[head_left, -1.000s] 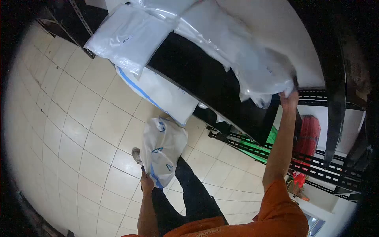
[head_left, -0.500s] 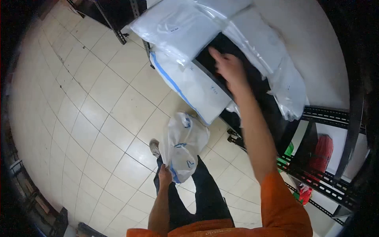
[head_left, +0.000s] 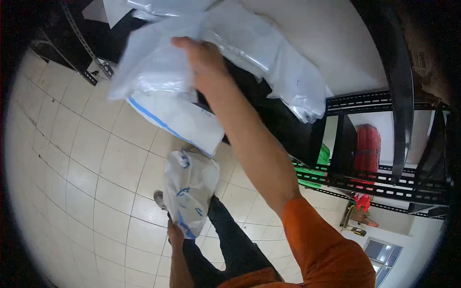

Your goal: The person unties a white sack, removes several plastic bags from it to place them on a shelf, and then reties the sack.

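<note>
My left hand (head_left: 175,234) is closed on the lower edge of a white sack (head_left: 194,185) with blue handwritten marks, which hangs in front of my legs. At the shelf, my right hand (head_left: 204,60) grips the right edge of a clear plastic packet (head_left: 156,62), thumb on top; the packet is blurred by motion. Beneath that packet, a white sack with a blue stripe (head_left: 177,117) hangs over the shelf's front edge. More plastic-wrapped packets (head_left: 261,43) lie just beyond my right hand.
The black metal shelf (head_left: 283,127) stretches to the right, with slotted black rails (head_left: 365,182) beside it. Red packs (head_left: 367,149) and a green pack (head_left: 322,158) sit on the lower level. Cream tiled floor (head_left: 96,173) lies at the left.
My right hand has moved from the dark shelf surface to the plastic packet, which has shifted toward the lower left. My left hand keeps its hold on the sack. The view has swung.
</note>
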A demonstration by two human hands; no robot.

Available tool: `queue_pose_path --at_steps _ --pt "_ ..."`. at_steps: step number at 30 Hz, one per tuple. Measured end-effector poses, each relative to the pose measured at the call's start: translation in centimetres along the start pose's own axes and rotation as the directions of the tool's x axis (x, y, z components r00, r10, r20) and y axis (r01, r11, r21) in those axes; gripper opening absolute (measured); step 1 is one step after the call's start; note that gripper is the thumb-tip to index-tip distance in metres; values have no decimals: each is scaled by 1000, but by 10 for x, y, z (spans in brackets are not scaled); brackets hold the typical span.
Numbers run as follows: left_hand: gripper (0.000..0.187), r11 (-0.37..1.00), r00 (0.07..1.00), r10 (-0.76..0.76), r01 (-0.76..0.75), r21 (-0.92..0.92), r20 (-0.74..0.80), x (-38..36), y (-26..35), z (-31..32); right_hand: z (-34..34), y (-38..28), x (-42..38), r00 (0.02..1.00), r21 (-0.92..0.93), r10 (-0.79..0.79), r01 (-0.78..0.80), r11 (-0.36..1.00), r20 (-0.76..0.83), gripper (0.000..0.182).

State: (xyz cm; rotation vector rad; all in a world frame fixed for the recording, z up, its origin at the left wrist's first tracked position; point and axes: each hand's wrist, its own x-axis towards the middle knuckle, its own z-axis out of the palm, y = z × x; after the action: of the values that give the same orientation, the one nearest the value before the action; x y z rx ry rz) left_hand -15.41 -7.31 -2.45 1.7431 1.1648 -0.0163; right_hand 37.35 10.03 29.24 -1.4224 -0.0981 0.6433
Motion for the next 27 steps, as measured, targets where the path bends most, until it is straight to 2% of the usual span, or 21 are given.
queue_pose_path --at_steps 2,5,7,8,9,11,12,13,14,15,16,17,18,19,21,22,23,24,25,26,27 --pt "34 971 963 -237 230 65 126 3 7 -6 -40 -28 -26 985 -81 -148 155 985 94 47" --pt "34 970 962 -242 240 30 127 3 50 -16 -147 -79 -60 965 -109 -260 261 959 19 46" --pt "33 952 985 -175 172 -255 11 -1 1 10 -237 -109 -66 952 -21 -307 307 952 -6 45" --pt "32 952 983 -184 175 -252 -10 -1 -16 17 -288 -120 -66 949 11 -315 315 949 0 45" --pt "31 952 980 -198 186 -244 -22 7 -21 19 -330 -127 -59 933 -88 -339 330 940 -124 46" --pt "31 922 957 -271 229 -311 -101 20 54 -7 -426 -130 -33 870 -443 -381 221 869 -313 51" --pt "32 866 959 -250 160 -473 -132 18 88 -20 -472 -127 -18 845 -629 -406 110 770 -349 54" --pt "33 942 961 -239 194 -273 -140 24 76 -19 -498 -123 -10 859 -847 -390 -88 525 -331 50" --pt "36 973 963 -227 221 -60 -148 31 66 -19 -496 -121 -9 875 -968 -415 -229 105 -252 47" --pt "34 868 882 -458 416 -271 -110 38 99 -32 -472 -114 -15 846 -917 -501 -331 -225 -182 43" --pt "33 922 899 -378 346 -172 -222 41 106 -36 -419 -102 -34 784 -882 -618 -326 -340 -51 40" --pt "34 904 886 -396 330 -273 -240 45 114 -39 -363 -84 -56 747 -939 -659 -164 -303 82 36" --pt "37 911 907 -342 258 -322 -243 51 85 -27 -303 -58 -80 784 -991 -606 88 -103 133 32" --pt "37 906 901 -363 282 -316 -236 48 87 -28 -327 -24 -73 877 -898 -378 391 204 296 26" --pt "40 735 863 -496 362 -573 -91 57 121 -41 -172 66 -158 912 -755 -28 355 552 409 21" --pt "40 717 857 -510 382 -583 -67 54 141 -53 -131 110 -183 834 -692 195 272 668 516 20" --pt "40 717 854 -515 387 -580 -67 55 150 -63 -96 166 -196 702 -685 397 177 707 591 18" --pt "38 726 879 -476 369 -581 -37 56 154 -73 -73 238 -204 526 -725 543 233 648 654 17" --pt "37 738 902 -431 347 -579 -8 56 160 -74 -57 294 -210 462 -776 627 306 551 627 19" --pt "37 739 902 -432 355 -573 3 57 162 -75 -49 353 -203 294 -686 732 658 311 614 19" --pt "35 764 907 -420 353 -540 -2 58 164 -76 -41 413 -197 114 -379 808 915 141 577 20"
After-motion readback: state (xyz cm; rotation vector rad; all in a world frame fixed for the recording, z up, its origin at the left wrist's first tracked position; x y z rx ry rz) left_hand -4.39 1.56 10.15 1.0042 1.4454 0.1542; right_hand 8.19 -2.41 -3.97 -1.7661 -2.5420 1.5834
